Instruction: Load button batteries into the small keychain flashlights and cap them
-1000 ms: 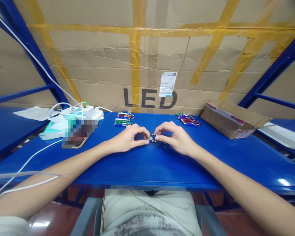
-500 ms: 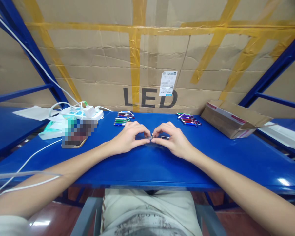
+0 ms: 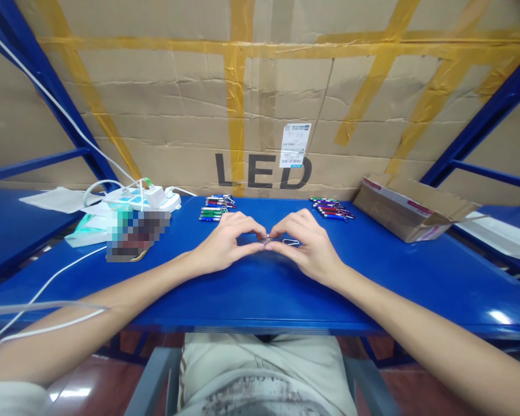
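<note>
Both hands meet over the middle of the table, fingertips almost touching. My left hand (image 3: pixel 229 242) is closed in a pinch of thumb and fingers on one end of a small silver keychain flashlight (image 3: pixel 267 239). From the other side, my right hand (image 3: pixel 309 245) pinches the same flashlight. Most of its body is hidden by the fingertips. A silver carabiner clip (image 3: pixel 290 242) shows under the right hand's fingers. Beyond the left hand lies a row of coloured keychain flashlights (image 3: pixel 214 210) with clips. Another group of keychain flashlights (image 3: pixel 331 210) lies beyond the right hand.
A blue table (image 3: pixel 260 294) spans the front. On its left are a white power strip (image 3: pixel 169 201) with cables, a green-and-white packet (image 3: pixel 89 227) and a blurred-out phone-like object (image 3: pixel 138 236). An open cardboard box (image 3: pixel 398 216) stands right. Taped cardboard (image 3: pixel 177 115) walls the back.
Both hands keep their pinch on the flashlight near the same spot. The fingers have shifted only slightly, and the camera view has moved a little.
</note>
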`<state>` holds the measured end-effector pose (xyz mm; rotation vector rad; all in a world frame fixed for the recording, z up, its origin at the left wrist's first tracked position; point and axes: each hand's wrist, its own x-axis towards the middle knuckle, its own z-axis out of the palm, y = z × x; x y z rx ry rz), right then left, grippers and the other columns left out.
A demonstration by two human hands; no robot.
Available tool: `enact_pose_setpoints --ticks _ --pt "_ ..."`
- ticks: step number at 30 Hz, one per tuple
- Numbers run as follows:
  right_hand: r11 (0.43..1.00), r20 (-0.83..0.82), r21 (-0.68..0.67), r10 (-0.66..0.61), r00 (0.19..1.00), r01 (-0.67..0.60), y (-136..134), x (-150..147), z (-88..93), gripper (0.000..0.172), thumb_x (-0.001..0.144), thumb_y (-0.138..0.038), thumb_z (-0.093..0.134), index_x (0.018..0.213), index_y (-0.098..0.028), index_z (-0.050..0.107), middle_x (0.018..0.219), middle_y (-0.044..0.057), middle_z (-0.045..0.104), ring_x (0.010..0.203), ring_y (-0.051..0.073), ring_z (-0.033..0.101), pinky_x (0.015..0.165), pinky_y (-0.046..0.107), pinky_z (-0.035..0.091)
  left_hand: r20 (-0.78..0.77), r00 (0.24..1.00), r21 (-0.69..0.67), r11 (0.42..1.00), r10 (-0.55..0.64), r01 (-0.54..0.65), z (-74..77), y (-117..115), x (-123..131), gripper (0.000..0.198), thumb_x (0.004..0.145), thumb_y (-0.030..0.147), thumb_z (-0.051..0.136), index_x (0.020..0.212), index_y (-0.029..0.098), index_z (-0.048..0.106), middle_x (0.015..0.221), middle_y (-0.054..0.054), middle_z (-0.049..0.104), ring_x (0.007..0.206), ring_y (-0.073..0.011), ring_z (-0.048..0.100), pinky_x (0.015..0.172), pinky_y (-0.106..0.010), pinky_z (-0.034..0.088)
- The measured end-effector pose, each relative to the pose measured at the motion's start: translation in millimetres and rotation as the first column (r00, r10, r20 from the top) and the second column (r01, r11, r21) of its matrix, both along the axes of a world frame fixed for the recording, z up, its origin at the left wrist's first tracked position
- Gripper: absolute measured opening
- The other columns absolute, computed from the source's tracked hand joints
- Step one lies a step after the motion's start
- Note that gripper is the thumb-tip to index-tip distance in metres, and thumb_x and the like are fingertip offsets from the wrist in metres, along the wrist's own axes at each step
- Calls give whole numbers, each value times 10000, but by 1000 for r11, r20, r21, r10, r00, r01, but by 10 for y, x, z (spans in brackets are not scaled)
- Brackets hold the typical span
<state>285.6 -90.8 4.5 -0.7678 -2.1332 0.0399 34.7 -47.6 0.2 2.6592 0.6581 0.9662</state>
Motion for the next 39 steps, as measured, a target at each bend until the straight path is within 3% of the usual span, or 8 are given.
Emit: enact_pose_setpoints --ticks 8,16,23,32,39 --pt "998 27 62 -1 1000 -1 30 31 -24 286 1036 -522 730 1017 -238 704 1014 54 799 916 245 619 893 437 433 15 1000 37 999 -5 4 2 6 -2 200 1096 431 670 1130 248 743 1149 -28 811 1099 -230 684 1063 -408 389" --pt "993 42 118 -1 999 -4 30 72 20 126 1070 -375 722 1091 -251 710 1053 60 789 957 255 645 903 448 436 4 999 153 987 52 -52 16 24 -35 180 1106 396 660 1162 250 749 1175 -26 814 1105 -223 685 1057 -416 380" --pt "989 104 -18 -145 984 147 72 82 24 144 1119 -339 590 1066 -251 691 1047 74 760 981 271 597 924 449 422 -186 952 524 844 242 -112 81 59 -103 256 1162 329 520 1236 280 761 1193 -64 813 1117 -270 638 1101 -528 321" --pt "958 334 -140 -192 923 250 189 165 -85 233 1130 -369 555 1093 -255 755 1108 103 747 1040 303 527 924 461 394 -414 886 526 849 207 48 -4 124 -131 294 1162 295 500 1240 289 783 1179 -95 764 1107 -262 618 1115 -537 327" --pt "942 424 -168 -197 884 290 201 151 -98 229 1124 -380 582 1127 -253 773 1109 104 737 1049 307 533 898 451 375 -388 884 666 742 262 72 36 40 -96 272 1139 212 533 1254 288 767 1263 -106 744 1169 -275 638 1134 -543 352"
